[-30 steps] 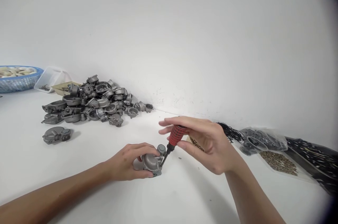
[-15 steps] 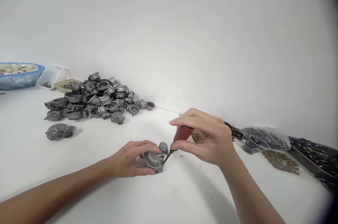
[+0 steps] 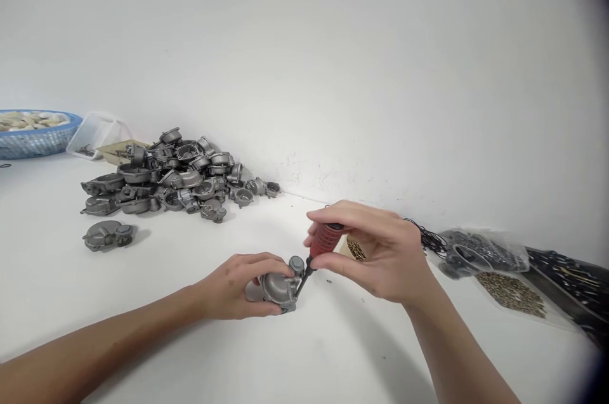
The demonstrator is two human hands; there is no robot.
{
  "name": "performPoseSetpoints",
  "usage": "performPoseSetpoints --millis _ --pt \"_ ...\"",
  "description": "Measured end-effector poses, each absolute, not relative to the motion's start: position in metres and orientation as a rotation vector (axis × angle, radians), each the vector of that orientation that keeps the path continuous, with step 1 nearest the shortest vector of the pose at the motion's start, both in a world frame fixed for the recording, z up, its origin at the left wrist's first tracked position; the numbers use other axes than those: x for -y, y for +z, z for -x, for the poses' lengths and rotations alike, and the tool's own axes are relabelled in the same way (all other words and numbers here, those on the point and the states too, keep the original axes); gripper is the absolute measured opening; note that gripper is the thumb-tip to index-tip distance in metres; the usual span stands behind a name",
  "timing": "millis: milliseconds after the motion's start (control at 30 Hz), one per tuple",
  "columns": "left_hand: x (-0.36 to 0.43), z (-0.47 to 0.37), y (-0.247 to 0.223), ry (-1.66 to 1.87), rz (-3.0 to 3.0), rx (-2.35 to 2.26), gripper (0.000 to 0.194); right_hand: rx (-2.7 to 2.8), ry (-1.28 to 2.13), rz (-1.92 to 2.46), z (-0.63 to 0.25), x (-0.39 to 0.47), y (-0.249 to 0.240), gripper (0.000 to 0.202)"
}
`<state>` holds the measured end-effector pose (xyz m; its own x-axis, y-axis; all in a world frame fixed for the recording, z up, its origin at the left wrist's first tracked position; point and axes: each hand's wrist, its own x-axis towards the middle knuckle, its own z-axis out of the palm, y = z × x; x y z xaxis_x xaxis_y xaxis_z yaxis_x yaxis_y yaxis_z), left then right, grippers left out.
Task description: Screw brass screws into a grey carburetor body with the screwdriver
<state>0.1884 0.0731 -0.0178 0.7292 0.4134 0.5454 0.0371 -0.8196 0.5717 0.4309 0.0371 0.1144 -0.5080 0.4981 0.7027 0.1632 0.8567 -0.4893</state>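
Note:
My left hand [image 3: 245,286] is closed around a grey cast-metal carburetor bowl [image 3: 278,288], holding it against the white table with its round cap facing up. A screwdriver [image 3: 326,240] with a red and black handle is gripped between the thumb and fingers of my right hand [image 3: 375,248]. Its shaft slants down to the left, and the tip meets the right side of the bowl. Whatever sits under the tip is too small to make out. Left of my hands, a similar metal bowl [image 3: 107,236] lies alone.
A heap of grey metal bowls [image 3: 185,175] stands against the wall. Behind it are a clear tub [image 3: 95,137] and a blue basket [image 3: 40,141]. To the right lie brassy screws [image 3: 511,293], a plastic bag of small parts [image 3: 490,255] and black cords [image 3: 428,238].
My right fingers have shifted around the screwdriver handle, which stands slightly more upright. The left hand keeps its hold on the bowl. The whole view has shifted a little.

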Motion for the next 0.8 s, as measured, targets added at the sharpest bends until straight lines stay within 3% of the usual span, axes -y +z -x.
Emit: performPoseSetpoints --millis 100,233,367,533,700,800 --pt "-0.0735 -0.1886 -0.0186 0.947 -2.396 -0.329 0.052 2.098 0.360 0.479 -0.4304 -0.0363 0.1151 0.047" --pt "-0.0736 -0.1884 -0.0191 0.932 -2.393 -0.347 0.051 2.114 0.638 0.467 -0.4305 -0.0361 0.1142 0.049" --pt "-0.0727 -0.1882 -0.0177 0.921 -2.394 -0.350 0.050 2.067 0.449 0.437 -0.4308 -0.0386 0.1128 0.054" --pt "-0.0724 -0.1881 -0.0160 0.911 -2.401 -0.361 0.050 2.055 0.846 0.408 -0.4330 -0.0405 0.1105 0.052" --pt "-0.0725 -0.1876 -0.0161 0.905 -2.406 -0.357 0.050 2.031 0.670 0.378 -0.4332 -0.0445 0.1080 0.050" --pt "-0.0720 -0.1872 -0.0159 0.902 -2.406 -0.362 0.050 2.094 0.805 0.373 -0.4347 -0.0432 0.1091 0.048"
